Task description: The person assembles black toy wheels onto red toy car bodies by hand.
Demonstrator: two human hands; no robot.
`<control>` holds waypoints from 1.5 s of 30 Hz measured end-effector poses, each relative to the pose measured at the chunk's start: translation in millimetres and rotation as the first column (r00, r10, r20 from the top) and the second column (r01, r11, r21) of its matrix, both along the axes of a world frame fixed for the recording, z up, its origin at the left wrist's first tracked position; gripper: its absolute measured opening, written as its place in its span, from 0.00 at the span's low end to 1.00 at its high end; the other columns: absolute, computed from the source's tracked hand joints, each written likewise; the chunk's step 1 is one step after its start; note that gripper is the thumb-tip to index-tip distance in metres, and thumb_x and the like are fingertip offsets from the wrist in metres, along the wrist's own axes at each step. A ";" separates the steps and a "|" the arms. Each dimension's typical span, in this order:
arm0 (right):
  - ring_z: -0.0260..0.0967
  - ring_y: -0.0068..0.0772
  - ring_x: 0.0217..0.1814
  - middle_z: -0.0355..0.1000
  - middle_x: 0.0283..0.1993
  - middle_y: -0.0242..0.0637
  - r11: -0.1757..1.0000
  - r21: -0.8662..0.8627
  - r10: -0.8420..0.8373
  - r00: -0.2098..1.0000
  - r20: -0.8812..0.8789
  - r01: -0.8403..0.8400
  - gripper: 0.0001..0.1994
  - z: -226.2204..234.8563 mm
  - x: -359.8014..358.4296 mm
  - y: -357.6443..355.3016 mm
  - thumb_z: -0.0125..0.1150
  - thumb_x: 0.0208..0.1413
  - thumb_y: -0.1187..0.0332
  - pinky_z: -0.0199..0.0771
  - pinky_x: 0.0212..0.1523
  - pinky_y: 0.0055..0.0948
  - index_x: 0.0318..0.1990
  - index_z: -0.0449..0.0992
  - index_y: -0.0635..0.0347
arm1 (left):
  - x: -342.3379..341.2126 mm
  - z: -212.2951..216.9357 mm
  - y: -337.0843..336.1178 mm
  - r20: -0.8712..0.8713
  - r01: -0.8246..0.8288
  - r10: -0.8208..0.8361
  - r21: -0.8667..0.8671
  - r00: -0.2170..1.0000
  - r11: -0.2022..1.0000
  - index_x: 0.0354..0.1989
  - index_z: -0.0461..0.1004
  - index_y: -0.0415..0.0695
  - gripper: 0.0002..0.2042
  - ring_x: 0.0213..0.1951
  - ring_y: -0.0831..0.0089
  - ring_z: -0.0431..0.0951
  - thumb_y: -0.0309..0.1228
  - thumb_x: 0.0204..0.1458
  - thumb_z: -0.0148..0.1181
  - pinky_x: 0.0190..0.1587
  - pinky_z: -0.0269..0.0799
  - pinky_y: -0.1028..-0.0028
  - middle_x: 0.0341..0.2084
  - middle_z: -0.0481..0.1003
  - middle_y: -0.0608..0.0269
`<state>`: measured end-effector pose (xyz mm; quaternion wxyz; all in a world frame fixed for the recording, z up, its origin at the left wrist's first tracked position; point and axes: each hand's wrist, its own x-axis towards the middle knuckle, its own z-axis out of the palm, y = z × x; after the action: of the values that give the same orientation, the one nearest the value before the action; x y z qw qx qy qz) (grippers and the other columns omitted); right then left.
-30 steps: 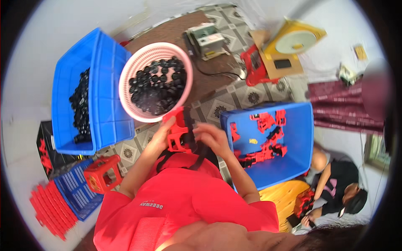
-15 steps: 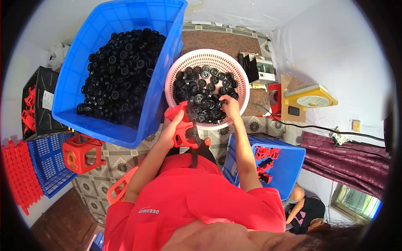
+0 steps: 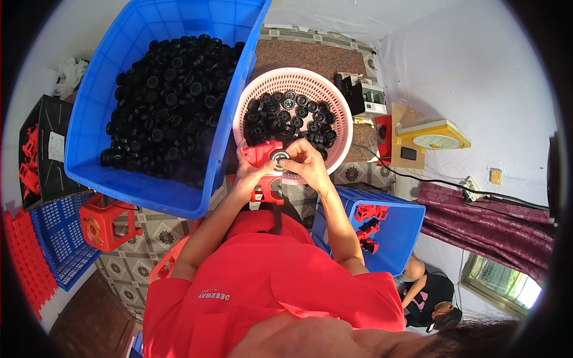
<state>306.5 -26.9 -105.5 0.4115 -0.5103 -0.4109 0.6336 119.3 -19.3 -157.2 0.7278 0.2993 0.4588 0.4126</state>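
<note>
My left hand (image 3: 247, 177) grips a red plastic part (image 3: 261, 153), shaped like a toy vehicle body, at the near edge of the pink basket. In the fingers of my right hand (image 3: 308, 163) is a small black wheel (image 3: 279, 156) with a pale ring, pressed against the part's right side. My left thumb also reaches toward the wheel. Several more black wheels (image 3: 296, 122) lie loose in the pink perforated basket (image 3: 346, 107) just beyond my hands. The part's underside is hidden.
A large blue tub (image 3: 206, 191) heaped with black wheels (image 3: 167, 95) stands at the left. To the right, a blue bin (image 3: 403, 232) holds red parts (image 3: 369, 230). A red stool (image 3: 107, 224) is at the left. At the lower right, another person (image 3: 433, 298) sits low.
My right hand has lifted a wheel out of the basket and moved left and nearer to the red part. My left hand has shifted slightly, still holding the part.
</note>
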 end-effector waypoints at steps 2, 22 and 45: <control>0.68 0.25 0.47 0.69 0.46 0.36 1.000 -0.017 0.023 0.991 0.131 -0.021 0.20 -8.8 0.1 -2.3 0.68 0.50 0.74 0.71 0.48 0.29 0.50 0.67 0.63 | 1.1 15.9 0.8 0.061 -0.027 0.031 -0.062 0.998 0.998 0.67 0.41 0.47 0.51 0.55 0.68 0.69 0.25 0.39 0.76 0.58 0.68 0.66 0.54 0.66 0.57; 0.69 0.45 0.47 0.70 0.48 0.41 0.612 0.166 -0.055 0.167 0.984 -0.773 0.15 -229.8 88.7 166.0 0.54 0.48 0.73 0.66 0.47 0.37 0.45 0.76 0.52 | 53.7 30.6 -0.2 0.181 -0.146 0.222 -0.357 0.958 0.923 0.58 0.64 0.43 0.25 0.47 0.68 0.77 0.33 0.53 0.64 0.48 0.77 0.68 0.47 0.73 0.59; 0.62 0.13 0.29 0.69 0.30 0.25 0.992 0.093 0.074 0.990 0.117 -0.085 0.14 -31.7 60.0 26.8 0.70 0.51 0.71 0.64 0.30 0.18 0.43 0.74 0.62 | 68.5 -9.3 53.6 0.027 -0.286 0.288 -0.060 0.957 0.956 0.65 0.42 0.40 0.47 0.51 0.67 0.73 0.27 0.43 0.74 0.54 0.74 0.67 0.52 0.69 0.53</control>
<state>366.6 0.0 -137.2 0.3863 -0.5079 -0.4844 0.5985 187.8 34.3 -166.5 0.6764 0.2019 0.4957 0.5060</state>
